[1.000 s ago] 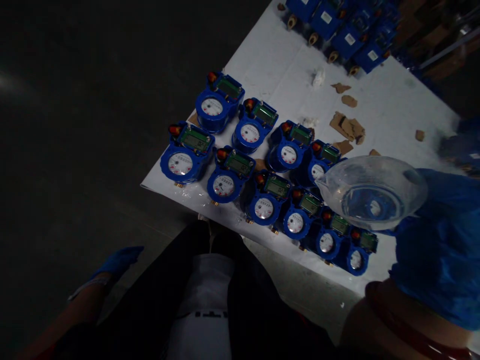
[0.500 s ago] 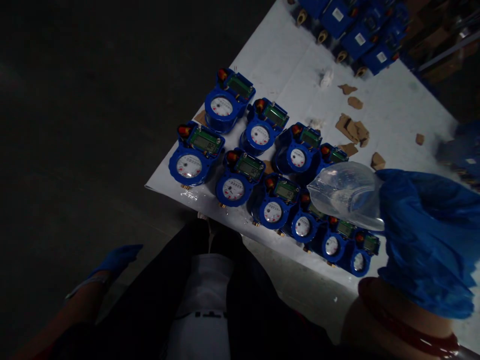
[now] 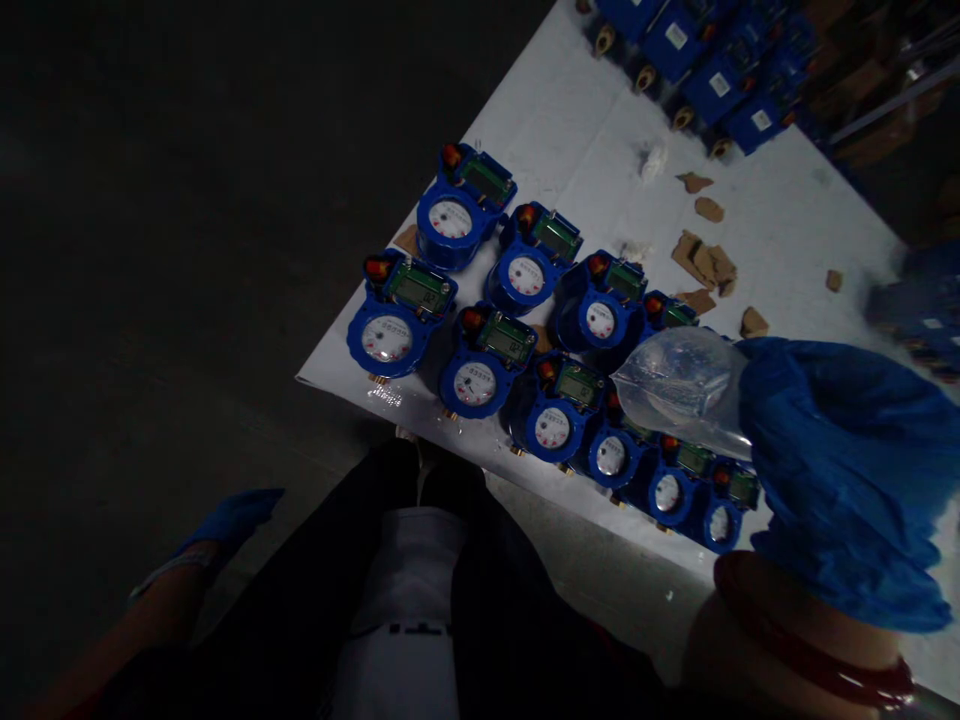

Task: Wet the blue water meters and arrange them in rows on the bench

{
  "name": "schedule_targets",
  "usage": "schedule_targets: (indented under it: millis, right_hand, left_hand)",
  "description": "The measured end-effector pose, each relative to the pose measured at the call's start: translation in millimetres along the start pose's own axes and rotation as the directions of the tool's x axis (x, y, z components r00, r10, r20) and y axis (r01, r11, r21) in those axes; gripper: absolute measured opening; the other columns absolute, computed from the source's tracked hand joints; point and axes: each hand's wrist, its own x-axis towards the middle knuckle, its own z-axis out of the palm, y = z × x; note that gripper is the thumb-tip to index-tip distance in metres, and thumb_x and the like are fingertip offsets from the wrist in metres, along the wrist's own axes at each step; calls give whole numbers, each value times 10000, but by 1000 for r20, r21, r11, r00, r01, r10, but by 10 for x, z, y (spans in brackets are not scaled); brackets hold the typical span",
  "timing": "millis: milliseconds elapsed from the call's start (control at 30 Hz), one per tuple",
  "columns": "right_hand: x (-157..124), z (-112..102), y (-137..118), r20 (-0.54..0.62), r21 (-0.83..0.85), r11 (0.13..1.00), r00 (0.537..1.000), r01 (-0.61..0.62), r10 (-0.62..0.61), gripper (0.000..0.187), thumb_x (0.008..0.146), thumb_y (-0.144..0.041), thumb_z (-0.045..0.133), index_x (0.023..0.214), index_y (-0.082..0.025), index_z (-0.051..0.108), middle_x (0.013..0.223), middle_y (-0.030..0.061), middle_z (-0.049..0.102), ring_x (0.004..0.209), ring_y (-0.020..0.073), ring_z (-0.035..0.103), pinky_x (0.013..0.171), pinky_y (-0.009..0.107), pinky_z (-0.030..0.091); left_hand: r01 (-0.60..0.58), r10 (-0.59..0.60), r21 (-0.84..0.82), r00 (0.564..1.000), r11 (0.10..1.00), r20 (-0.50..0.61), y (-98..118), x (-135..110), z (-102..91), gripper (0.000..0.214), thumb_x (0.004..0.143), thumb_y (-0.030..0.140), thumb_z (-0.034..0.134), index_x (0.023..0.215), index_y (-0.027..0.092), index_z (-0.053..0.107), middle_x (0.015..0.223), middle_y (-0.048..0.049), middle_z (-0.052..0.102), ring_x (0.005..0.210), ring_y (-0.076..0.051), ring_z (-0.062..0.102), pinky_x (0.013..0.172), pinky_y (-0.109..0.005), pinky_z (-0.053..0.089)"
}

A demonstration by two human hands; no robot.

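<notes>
A clear plastic cup (image 3: 679,380) tilted just left of the grip of the right hand (image 3: 847,470), which wore a crinkled blue plastic glove and was closed around the cup's near end, the fingertips hidden. Below and left of that grip, two slanting rows of round blue meters with white dials and green display boards (image 3: 386,335) stood on a white-covered bench (image 3: 585,160); contact with the cup could not be judged. Torn brown cardboard pieces (image 3: 703,262) lay beyond the grip, and farther off, more blue meters with white labels (image 3: 709,85). Well left of it hung the blue-gloved left hand (image 3: 229,520), fingers loosely extended.
</notes>
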Motion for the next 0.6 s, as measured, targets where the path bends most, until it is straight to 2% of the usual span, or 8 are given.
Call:
schedule_targets:
  millis: [67, 233, 433, 600]
  right_hand:
    - [-6, -6, -17, 6, -7, 1000, 1000, 0, 0, 391, 656, -531, 710, 890, -260, 867, 861, 101, 780, 717, 316, 720, 628, 497, 589]
    - [-19, -9, -68, 12, 17, 1000, 1000, -4, 3, 384, 652, -535, 715, 875, -260, 863, 856, 98, 779, 703, 305, 712, 625, 491, 590]
    - [-14, -4, -67, -6, 44, 999, 1000, 22, -21, 344, 674, -523, 751, 856, -251, 857, 823, 95, 761, 677, 283, 698, 558, 429, 579]
    - [-4, 8, -40, 1, 80, 996, 1000, 27, -27, 302, 684, -477, 770, 869, -258, 865, 817, 83, 755, 675, 261, 695, 559, 399, 583]
  left_hand:
    - [-1, 1, -13, 1000, 1000, 4, -6, 3, -12, 401, 540, 345, 730, 906, 187, 768, 1499, -217, 692, 1329, -429, 706, 933, -384, 658]
    - [1, -1, -20, 1000, 1000, -18, 48, -49, 0, 372, 539, 368, 756, 876, 212, 742, 1490, -220, 696, 1383, -446, 670, 1029, -426, 639]
    - [24, -25, -37, 1000, 999, -7, 110, -111, 18, 447, 538, 337, 720, 960, 193, 719, 1529, -238, 657, 1394, -466, 656, 1120, -489, 596]
    - [10, -11, -29, 999, 1000, -42, 78, -86, 14, 369, 550, 323, 701, 899, 208, 727, 1484, -218, 702, 1400, -437, 659, 1039, -405, 630]
